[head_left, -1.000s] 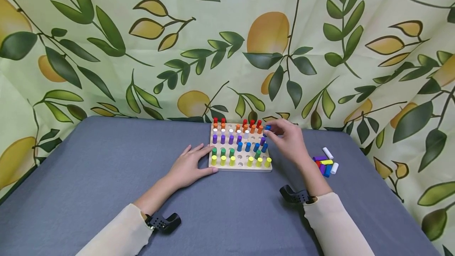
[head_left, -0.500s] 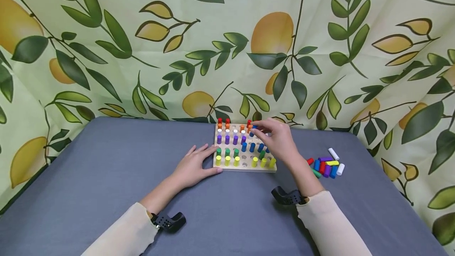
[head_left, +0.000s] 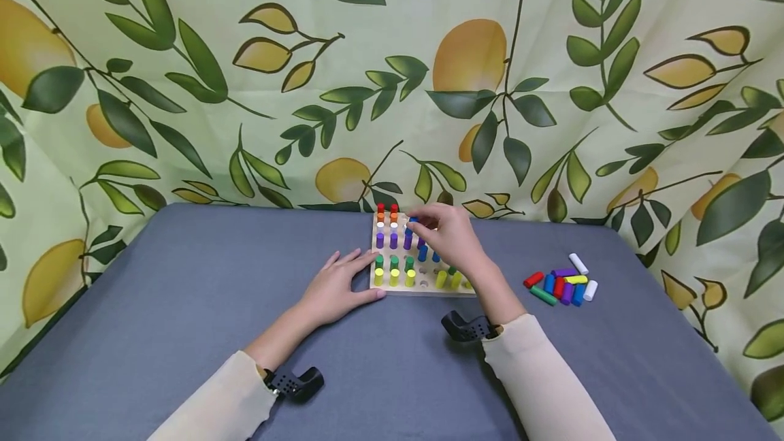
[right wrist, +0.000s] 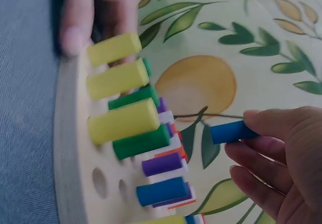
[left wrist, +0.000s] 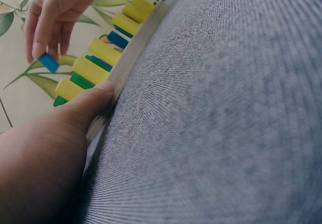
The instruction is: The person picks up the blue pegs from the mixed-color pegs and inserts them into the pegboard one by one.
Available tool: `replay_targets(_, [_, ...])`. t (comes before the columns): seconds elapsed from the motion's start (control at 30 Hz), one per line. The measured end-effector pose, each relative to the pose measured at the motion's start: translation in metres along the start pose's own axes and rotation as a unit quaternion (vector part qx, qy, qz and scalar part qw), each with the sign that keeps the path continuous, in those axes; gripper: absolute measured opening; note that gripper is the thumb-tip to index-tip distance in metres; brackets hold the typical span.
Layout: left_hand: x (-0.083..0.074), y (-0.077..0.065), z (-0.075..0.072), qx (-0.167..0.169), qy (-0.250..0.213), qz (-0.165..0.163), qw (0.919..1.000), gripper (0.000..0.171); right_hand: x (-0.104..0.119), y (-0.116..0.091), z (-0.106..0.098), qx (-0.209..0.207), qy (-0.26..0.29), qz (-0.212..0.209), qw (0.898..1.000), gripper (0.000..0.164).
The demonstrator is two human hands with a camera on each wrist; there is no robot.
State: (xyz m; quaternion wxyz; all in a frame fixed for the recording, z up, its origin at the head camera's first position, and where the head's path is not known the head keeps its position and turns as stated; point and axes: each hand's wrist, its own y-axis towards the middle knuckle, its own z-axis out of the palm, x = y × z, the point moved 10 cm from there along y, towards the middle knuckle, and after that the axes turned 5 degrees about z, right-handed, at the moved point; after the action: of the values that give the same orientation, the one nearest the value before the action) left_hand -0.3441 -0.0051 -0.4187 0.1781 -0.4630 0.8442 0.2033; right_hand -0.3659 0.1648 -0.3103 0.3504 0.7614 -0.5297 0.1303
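A wooden pegboard (head_left: pixel 398 289) lies near the back of the table, with rows of red, orange, white, purple, blue, green and yellow pegs standing in it. My left hand (head_left: pixel 333 291) rests at its left side, fingers spread, the thumb (left wrist: pixel 103 90) against the front edge. Over the back rows, my right hand (head_left: pixel 452 237) pinches a blue peg (right wrist: pixel 230 133) between thumb and fingertips, raised above the standing pegs. Two bare holes (right wrist: pixel 99 182) show beside the yellow and green pegs. My right hand hides the board's back right part in the head view.
Loose pegs (head_left: pixel 559 287) in red, blue, green, purple, yellow and white lie in a pile right of the board. Grey cloth covers the table (head_left: pixel 214 278). A leaf-patterned curtain (head_left: pixel 275 107) hangs right behind the table's back edge.
My right hand has moved left across the board's back rows, still pinching the blue peg. The left hand keeps its place at the board. More of the loose pile shows now.
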Motion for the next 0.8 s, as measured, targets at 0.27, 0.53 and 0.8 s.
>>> replay_targets(0.27, [0.001, 0.0, -0.001, -0.001, 0.005, 0.003, 1.0, 0.074, -0.011, -0.003, 0.014, 0.039, -0.001, 0.01, 0.999, 0.02])
replay_targets(0.53, [0.0, 0.001, 0.0, 0.0, 0.004, 0.004, 1.0, 0.075, -0.018, -0.005, 0.028, 0.079, -0.012, 0.013, 0.997, 0.015])
replay_targets(0.8, [-0.001, 0.002, 0.0, 0.0, 0.003, 0.006, 1.0, 0.074, -0.023, -0.007, 0.032, 0.09, -0.014, 0.015, 0.996, 0.019])
